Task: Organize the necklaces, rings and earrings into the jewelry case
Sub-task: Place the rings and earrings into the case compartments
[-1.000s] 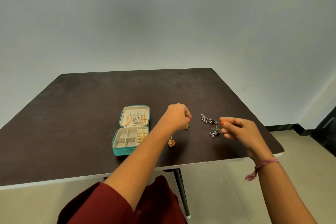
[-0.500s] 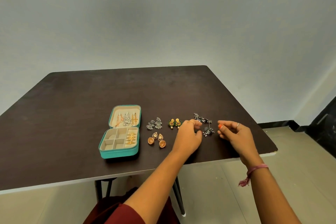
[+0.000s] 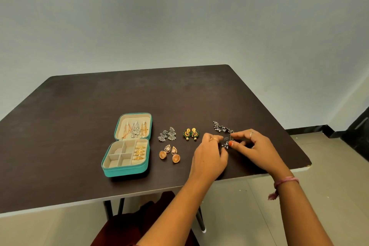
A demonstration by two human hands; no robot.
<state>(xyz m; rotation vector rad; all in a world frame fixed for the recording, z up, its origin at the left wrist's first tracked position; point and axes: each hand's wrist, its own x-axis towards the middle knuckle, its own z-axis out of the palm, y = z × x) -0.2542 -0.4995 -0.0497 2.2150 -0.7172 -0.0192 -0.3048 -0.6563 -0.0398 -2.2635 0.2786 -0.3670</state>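
Half a second ago the left hand sits beside the dark silver earrings and the right hand stays just clear of them; now both hands close in on the nearer one, fingertips meeting around it (the far end of the cluster lies uncovered on the table). A second ago the left arm hides the three earring pairs beside the case; now they show.
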